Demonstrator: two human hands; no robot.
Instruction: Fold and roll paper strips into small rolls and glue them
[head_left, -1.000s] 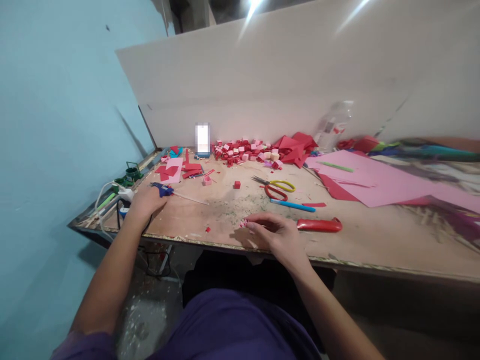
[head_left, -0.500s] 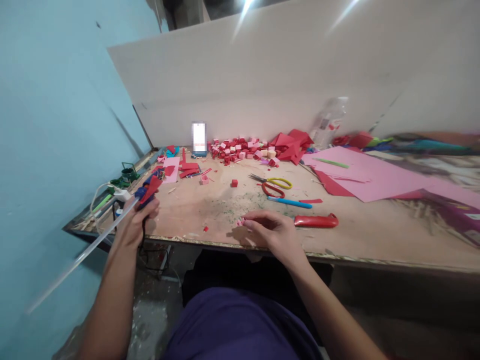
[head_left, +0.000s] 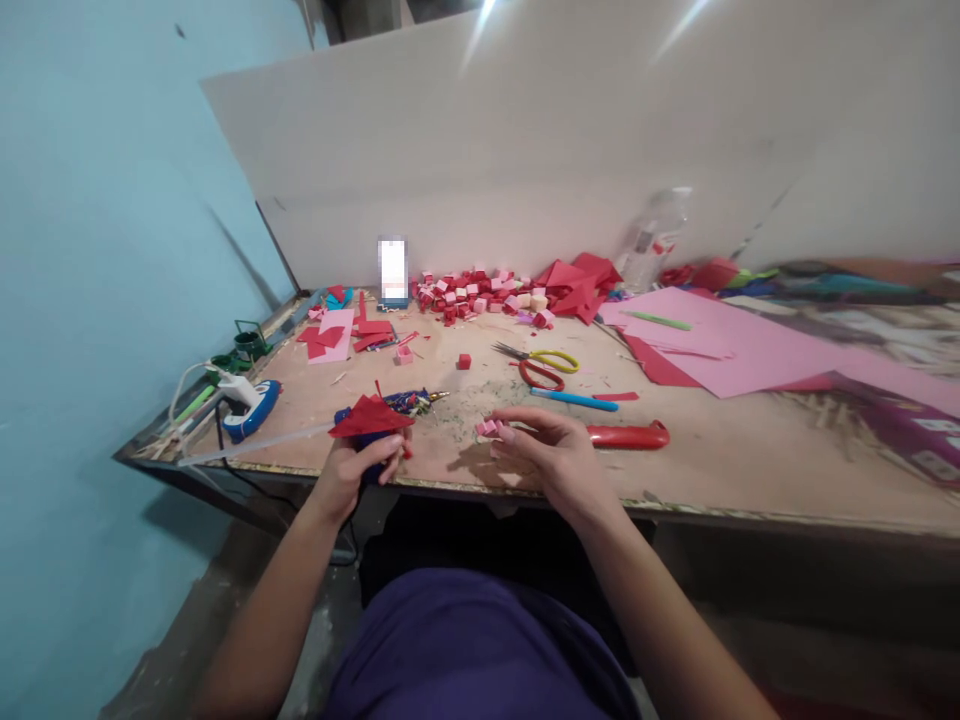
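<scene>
Glue gun (head_left: 406,402) with a blue body sits in the left hand (head_left: 352,476), fingers closed round its grip, nozzle aimed right, presumably so the tip faces the other hand. The right hand (head_left: 553,450) pinches a small pink paper piece (head_left: 491,428) between thumb and fingertips over the near tabletop (head_left: 720,465), likely to leave its left side exposed. Crisp-edged cubes (head_left: 480,297) are heaped far back by the white panel (head_left: 480,170), perhaps to save working room. The glue stick (head_left: 262,443) extends left, long, straight and translucent; red paper (head_left: 372,415), creased and pointed, covers part of the gun. The tabletop's near edge looks rough and crumbly.
</scene>
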